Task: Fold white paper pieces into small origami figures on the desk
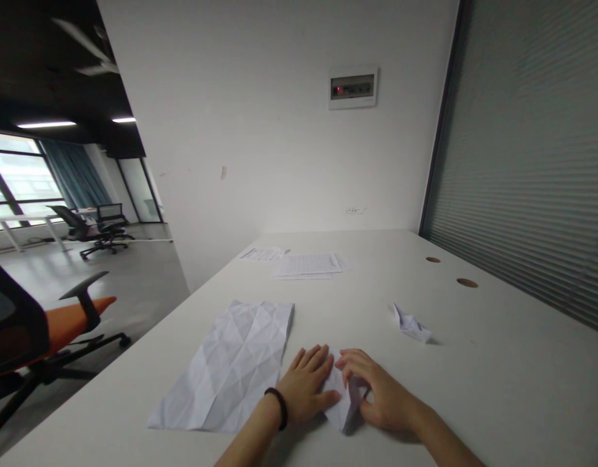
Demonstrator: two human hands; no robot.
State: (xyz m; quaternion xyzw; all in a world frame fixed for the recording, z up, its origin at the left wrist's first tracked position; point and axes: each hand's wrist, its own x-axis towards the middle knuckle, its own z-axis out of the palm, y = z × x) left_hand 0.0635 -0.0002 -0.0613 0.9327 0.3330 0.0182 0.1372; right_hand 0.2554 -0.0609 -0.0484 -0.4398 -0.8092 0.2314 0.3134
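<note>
Creased sheet (240,363) left of our folded paper (342,405), small paper piece (412,325) farther right, printed pages (309,264) behind, all on our table (371,279), wall (299,143) beyond.

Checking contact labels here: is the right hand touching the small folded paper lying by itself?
Apart. The head view shows bare tabletop between the right hand and the small folded paper, which lies beyond it.

the left hand (305,387) partly hides the folded paper (341,413).
</note>
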